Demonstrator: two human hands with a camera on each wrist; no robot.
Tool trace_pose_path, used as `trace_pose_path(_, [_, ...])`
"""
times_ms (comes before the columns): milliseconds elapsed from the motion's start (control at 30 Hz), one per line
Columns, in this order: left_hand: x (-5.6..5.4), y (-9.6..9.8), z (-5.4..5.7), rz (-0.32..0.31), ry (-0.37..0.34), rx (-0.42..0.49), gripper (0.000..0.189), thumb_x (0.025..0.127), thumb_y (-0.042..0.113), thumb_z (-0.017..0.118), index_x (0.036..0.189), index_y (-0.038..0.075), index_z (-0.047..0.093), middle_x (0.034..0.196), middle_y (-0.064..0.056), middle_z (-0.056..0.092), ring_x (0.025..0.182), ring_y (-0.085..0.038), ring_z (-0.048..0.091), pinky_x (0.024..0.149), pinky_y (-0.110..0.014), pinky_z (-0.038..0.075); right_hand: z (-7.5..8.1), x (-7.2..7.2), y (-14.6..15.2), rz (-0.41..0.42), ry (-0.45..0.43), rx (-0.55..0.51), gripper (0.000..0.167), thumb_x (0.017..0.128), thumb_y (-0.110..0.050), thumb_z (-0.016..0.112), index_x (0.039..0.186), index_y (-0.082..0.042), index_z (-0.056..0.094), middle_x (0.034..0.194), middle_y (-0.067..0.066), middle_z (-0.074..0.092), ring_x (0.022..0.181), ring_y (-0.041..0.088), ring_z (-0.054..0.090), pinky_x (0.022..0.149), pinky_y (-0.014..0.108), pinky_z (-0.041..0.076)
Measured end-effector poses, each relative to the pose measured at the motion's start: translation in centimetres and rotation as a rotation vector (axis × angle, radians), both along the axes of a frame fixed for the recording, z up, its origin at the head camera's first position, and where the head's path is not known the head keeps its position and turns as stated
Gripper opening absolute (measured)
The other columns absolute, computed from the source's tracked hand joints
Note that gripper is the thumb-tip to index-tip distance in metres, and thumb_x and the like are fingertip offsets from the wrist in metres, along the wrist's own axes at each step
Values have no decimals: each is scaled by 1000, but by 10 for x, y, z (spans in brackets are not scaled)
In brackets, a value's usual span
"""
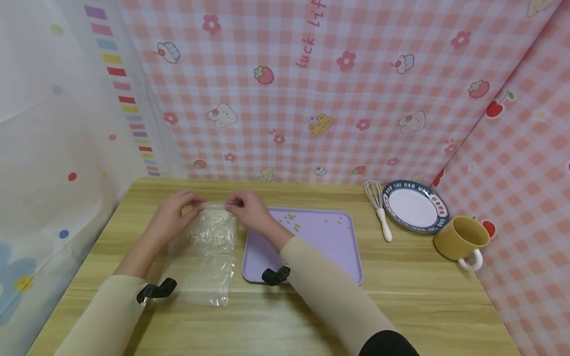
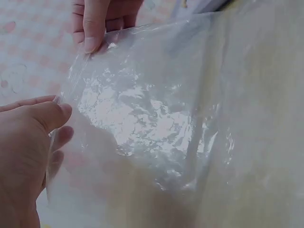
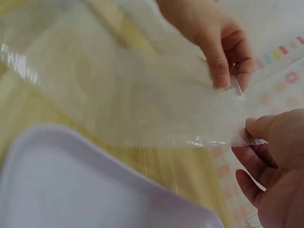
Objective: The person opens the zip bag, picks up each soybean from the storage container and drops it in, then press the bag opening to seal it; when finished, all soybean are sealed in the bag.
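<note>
A clear plastic bag [image 1: 211, 252] stretches toward me over the wooden table, its far edge raised between both hands. My left hand [image 1: 172, 216] pinches that edge near its left end, thumb on the near side in the left wrist view. At the right corner, the thumb and fingers of my right hand [image 1: 250, 210] pinch the film, as the right wrist view [image 3: 285, 161] of this hand also shows. Creases and bright glare cover the upper half of the bag [image 2: 137, 114]. Just right of it lies a lilac tray [image 1: 320, 257] with several small yellow bits [image 1: 291, 216] near its far side.
A whisk [image 1: 378, 210] with a white handle lies right of the tray. Beyond it a dark-rimmed plate [image 1: 416, 205] and a yellow mug [image 1: 460, 239] stand near the table's right edge. A pink checked cloth [image 1: 289, 99] hangs behind the wooden table [image 1: 423, 306].
</note>
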State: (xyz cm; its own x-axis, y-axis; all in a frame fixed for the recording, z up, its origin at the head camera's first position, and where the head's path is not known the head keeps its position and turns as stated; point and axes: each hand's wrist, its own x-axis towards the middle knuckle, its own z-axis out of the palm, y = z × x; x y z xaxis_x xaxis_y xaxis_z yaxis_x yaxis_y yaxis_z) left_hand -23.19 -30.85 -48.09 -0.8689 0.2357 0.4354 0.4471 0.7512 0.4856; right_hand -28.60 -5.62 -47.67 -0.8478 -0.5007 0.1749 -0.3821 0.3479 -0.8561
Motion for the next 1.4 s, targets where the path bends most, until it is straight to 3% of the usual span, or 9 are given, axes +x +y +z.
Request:
trace_pose_path(167, [14, 5, 7, -16, 116, 17, 23, 94, -4, 84, 115, 4, 79, 106, -4, 76, 98, -25, 72, 92, -42, 58, 4, 15, 7, -32, -55, -95, 5, 104, -9, 79, 106, -5, 82, 91, -2, 75, 79, 6, 61, 70, 21, 53])
trace_pose_path(300, [25, 12, 13, -44, 175, 33, 29, 91, -8, 86, 115, 6, 79, 105, -1, 76, 96, -20, 72, 93, -22, 53, 9, 29, 13, -60, -97, -179, 5, 102, -5, 79, 104, -2, 82, 89, 0, 75, 78, 6, 61, 70, 21, 52])
trace_pose_path(400, [32, 18, 18, -79, 208, 29, 31, 88, -10, 88, 112, 7, 79, 106, -1, 77, 98, -21, 73, 95, -15, 50, 10, 39, 17, -81, -133, -229, 5, 101, -3, 79, 104, 0, 81, 88, 0, 74, 76, 7, 62, 69, 20, 51])
trace_pose_path(700, [46, 27, 21, -89, 205, -9, 29, 87, -8, 90, 107, 10, 79, 107, 2, 75, 99, -20, 74, 90, -22, 54, 9, 53, 19, -126, -202, -289, 3, 101, -2, 78, 101, -4, 81, 86, -2, 74, 75, 8, 65, 69, 21, 53])
trace_pose_path(1233, [49, 29, 21, -65, 198, -17, 28, 84, -8, 92, 99, 12, 79, 101, 5, 75, 90, -15, 73, 81, -19, 54, 8, 61, 19, -106, -208, -280, 3, 101, -5, 79, 102, -3, 81, 85, -3, 73, 75, 8, 63, 67, 20, 51])
trace_pose_path(1400, [48, 29, 22, -77, 216, -19, 30, 84, -9, 92, 97, 13, 78, 100, 5, 75, 90, -15, 73, 80, -26, 58, 9, 61, 19, -112, -197, -276, 4, 102, -6, 79, 103, -3, 81, 87, -3, 75, 76, 7, 65, 69, 20, 54])
